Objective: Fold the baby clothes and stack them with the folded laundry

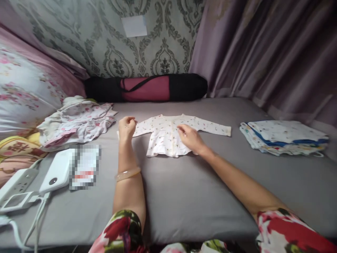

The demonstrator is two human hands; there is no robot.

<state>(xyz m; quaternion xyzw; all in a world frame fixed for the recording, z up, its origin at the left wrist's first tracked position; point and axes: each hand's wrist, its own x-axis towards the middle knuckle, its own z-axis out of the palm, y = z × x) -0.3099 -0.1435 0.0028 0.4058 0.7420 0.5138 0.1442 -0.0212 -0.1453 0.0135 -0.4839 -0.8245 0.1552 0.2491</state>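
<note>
A small white patterned long-sleeved top (162, 135) lies spread flat on the grey sheet (189, 196), its collar toward the wall. My left hand (127, 127) is over the end of its left sleeve, fingers curled together; what they hold, if anything, is too small to make out. Over the right half of the top's front is my right hand (190, 137), its thumb and fingers drawn together, and whether cloth is between them cannot be seen. The top's right sleeve lies stretched out to the side. A pale bangle (127, 174) circles my left wrist.
Folded patterned clothes (284, 135) are stacked at the right. Rumpled baby clothes (79, 121) lie at the left, beyond a white power bank (58, 170), a power strip (19, 184) and cables. A black and pink long bag (147, 88) rests along the wall.
</note>
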